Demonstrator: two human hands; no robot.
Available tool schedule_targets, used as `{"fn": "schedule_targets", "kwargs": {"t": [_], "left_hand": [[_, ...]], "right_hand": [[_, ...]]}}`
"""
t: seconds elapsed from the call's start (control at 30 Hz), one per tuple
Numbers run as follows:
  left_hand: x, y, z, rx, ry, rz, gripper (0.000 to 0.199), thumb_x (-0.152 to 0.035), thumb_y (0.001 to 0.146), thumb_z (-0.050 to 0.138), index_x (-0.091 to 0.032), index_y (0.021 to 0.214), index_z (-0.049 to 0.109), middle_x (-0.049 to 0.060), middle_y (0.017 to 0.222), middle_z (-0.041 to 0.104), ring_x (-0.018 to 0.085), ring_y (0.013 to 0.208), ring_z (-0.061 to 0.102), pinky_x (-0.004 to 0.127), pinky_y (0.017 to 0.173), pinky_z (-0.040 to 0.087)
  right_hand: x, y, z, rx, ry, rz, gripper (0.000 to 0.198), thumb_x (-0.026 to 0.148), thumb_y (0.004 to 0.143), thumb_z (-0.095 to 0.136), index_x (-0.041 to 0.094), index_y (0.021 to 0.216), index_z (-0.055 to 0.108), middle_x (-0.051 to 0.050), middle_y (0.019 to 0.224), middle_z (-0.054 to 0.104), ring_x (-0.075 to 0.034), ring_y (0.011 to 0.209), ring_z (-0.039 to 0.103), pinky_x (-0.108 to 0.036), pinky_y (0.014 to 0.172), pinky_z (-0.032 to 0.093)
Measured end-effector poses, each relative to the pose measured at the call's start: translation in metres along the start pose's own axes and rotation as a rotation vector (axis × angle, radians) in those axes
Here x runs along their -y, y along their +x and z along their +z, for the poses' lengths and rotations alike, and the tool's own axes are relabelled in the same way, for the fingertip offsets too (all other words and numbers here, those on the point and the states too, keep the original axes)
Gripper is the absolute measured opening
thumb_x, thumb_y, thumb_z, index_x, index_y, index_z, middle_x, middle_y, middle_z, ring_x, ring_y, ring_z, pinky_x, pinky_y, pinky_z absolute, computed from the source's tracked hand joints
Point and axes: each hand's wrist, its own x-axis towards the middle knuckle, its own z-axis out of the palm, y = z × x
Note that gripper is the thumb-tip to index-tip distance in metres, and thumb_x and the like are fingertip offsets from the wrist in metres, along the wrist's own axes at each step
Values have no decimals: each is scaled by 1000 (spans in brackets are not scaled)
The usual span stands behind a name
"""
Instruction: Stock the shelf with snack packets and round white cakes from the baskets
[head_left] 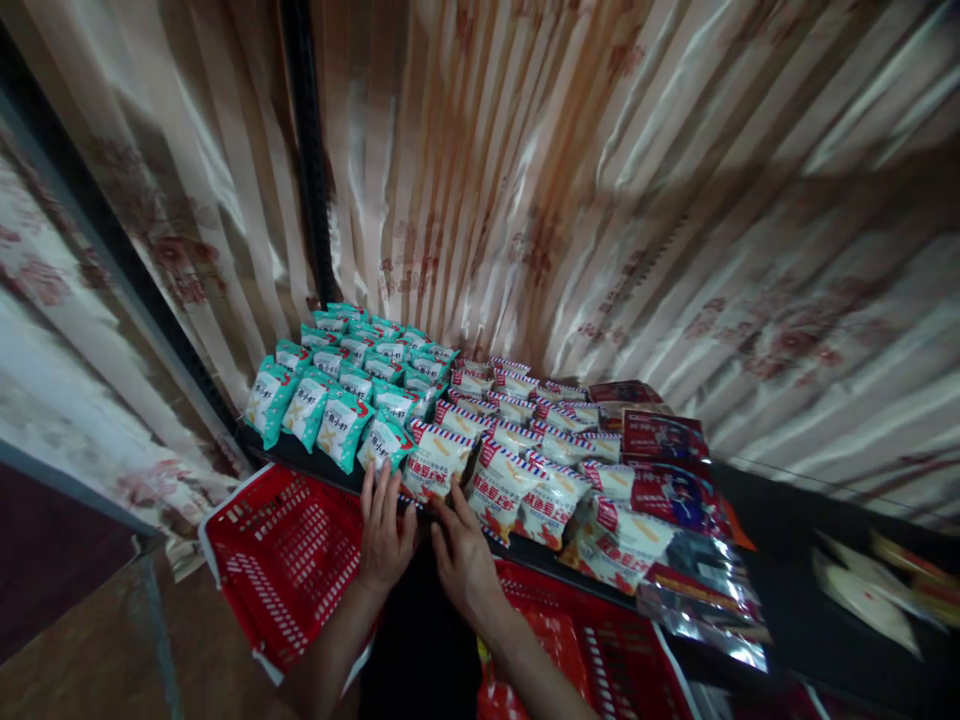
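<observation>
My left hand is at the front edge of a dark shelf, its fingers stretched out against the bottom of a teal-and-white snack bag. Right of that stands a white snack bag with a red-and-blue striped top. My right hand has its fingers extended at this bag's lower right corner. Both hands look open, though the thumbs' exact contact is hard to make out. Rows of teal bags stand to the left, and more striped-top bags to the right.
Red plastic baskets sit below the shelf; the right one holds a red-orange package. Dark red and silver packets lie farther right, then blurred pale packages. A floral curtain hangs behind, with a dark metal post.
</observation>
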Motion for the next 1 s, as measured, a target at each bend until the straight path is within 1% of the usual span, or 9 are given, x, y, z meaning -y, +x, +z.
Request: {"fn": "schedule_targets", "kwargs": {"t": [0.1,0.2,0.3,0.4,0.47,0.6,0.67,0.83,1.0], "left_hand": [[2,-1,2,-10,14,21,60,-26,88,48,-14,141,23,20,148,26,32,138,19,53,105,34],[5,-4,1,-9,6,23,59,-24,89,45,-11,142,20,22,148,23,32,138,21,52,103,36],[11,-8,2,-19,47,37,57,-23,89,45,-12,141,23,22,144,30,32,135,26,53,103,35],[17,-8,8,-23,102,80,58,-26,86,52,-14,138,29,19,137,41,33,134,27,54,103,34],[19,-7,12,-28,115,105,58,-27,85,55,-15,136,32,18,136,42,34,134,26,54,103,34],[18,-6,15,-38,104,73,57,-26,85,54,-14,136,31,21,143,30,35,135,24,55,102,35],[17,-9,14,-33,97,63,56,-24,87,51,-12,137,30,22,144,28,34,136,23,54,102,35],[21,-16,13,-12,150,145,50,-23,88,49,-12,134,35,19,138,41,31,135,28,48,101,38],[29,-10,12,7,247,224,44,-25,87,50,-16,129,44,15,129,53,27,127,41,42,98,38]], "right_hand": [[-1,4,2,-5,23,16,38,22,88,40,10,118,60,-19,140,41,-29,129,41,-47,103,41],[-3,4,5,-32,50,37,39,23,88,41,11,119,59,-18,141,40,-29,130,39,-47,104,39],[-6,3,8,-34,66,36,38,22,87,41,12,120,58,-17,142,39,-28,132,36,-48,105,37],[-8,0,10,-31,86,33,39,20,87,41,14,122,57,-15,144,37,-27,133,34,-47,106,36],[-8,-1,10,-36,96,34,39,19,88,40,14,123,56,-15,146,34,-26,133,33,-47,107,35],[-3,-4,8,-40,95,28,41,19,89,37,12,126,52,-17,147,29,-27,135,30,-48,106,36],[-1,-3,9,-38,84,23,41,18,88,38,11,127,52,-17,149,26,-27,136,27,-46,107,34],[2,0,14,-47,88,36,42,15,87,38,10,126,53,-16,150,22,-28,137,22,-45,108,33],[7,-3,7,-51,104,-1,43,14,86,40,18,127,53,-10,151,23,-26,137,22,-45,107,36]]}}
